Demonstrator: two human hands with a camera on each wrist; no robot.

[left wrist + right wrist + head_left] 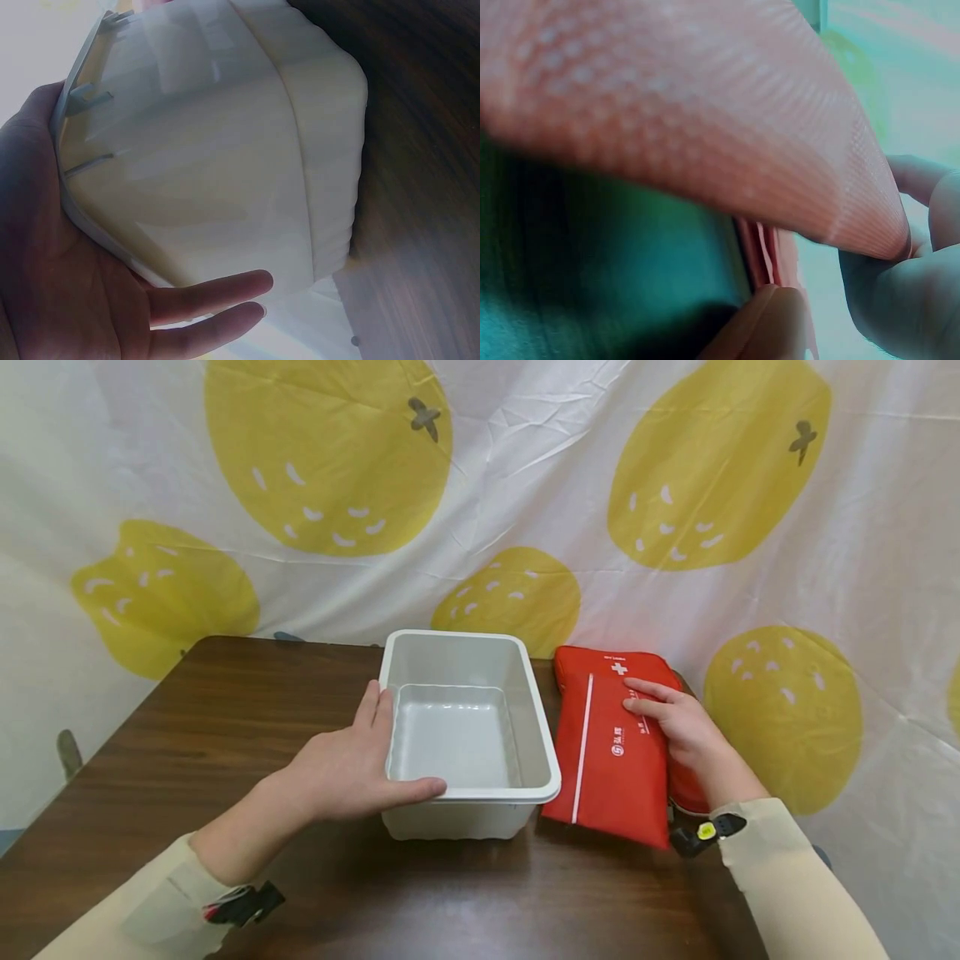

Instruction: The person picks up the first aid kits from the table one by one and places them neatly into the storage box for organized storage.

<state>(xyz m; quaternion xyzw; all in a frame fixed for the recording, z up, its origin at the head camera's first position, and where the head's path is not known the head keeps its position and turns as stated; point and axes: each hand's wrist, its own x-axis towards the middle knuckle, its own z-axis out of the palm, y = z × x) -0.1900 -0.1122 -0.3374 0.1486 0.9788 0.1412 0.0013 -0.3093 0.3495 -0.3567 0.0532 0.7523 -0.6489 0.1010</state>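
Note:
In the head view, a light grey plastic tub [453, 735] stands on the table. My left hand [348, 764] rests at its near left corner, the thumb along the near rim and the fingers reaching forward along the left side. In the left wrist view, two straight fingers [217, 296] extend beside the tub's outer wall. To the tub's right, my right hand [686, 727] holds a flat red pouch [600, 777] with a white zip line, fingers over its top face. The pouch overlaps a red first-aid bag [630, 662] marked with a white cross.
The dark wooden table [255, 727] extends to the left of the tub and toward me. Behind it hangs a white curtain [517, 468] with yellow lemon prints, close to the table's back edge.

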